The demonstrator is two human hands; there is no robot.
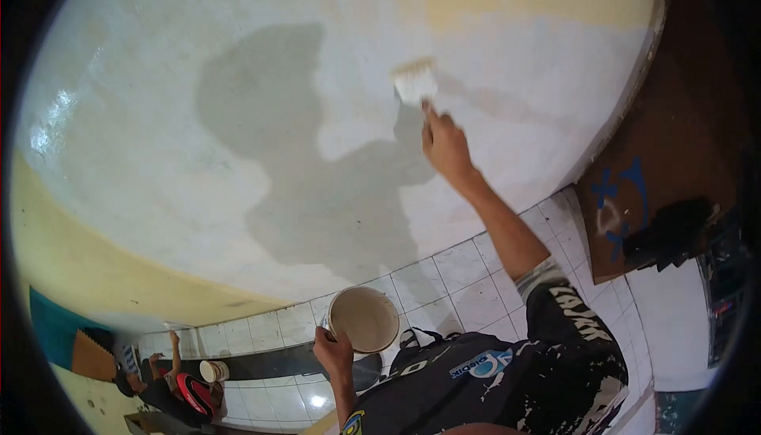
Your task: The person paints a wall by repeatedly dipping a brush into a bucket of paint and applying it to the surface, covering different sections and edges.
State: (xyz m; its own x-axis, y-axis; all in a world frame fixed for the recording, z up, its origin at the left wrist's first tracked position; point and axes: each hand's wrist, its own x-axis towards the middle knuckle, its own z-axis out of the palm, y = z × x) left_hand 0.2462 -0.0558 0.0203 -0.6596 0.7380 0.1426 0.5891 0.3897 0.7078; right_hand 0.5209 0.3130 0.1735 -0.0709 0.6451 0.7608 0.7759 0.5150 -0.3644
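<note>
My right hand (449,146) is closed around the handle of a wide paintbrush (415,84). Its pale bristles point up against the wall (507,78), which is whitish here with a yellow area above. Lower down, my left hand (334,351) grips the rim of a round paint bucket (365,320) near my body. Greyish-white paint coats the inside of the bucket. My shadow falls across the wall to the left of the brush.
Another person (170,391) sits low at the far left, one arm raised to the wall, near a small white bucket (214,371). White tiles (468,264) cover the floor along the wall. A brown panel (666,110) with blue marks stands at the right.
</note>
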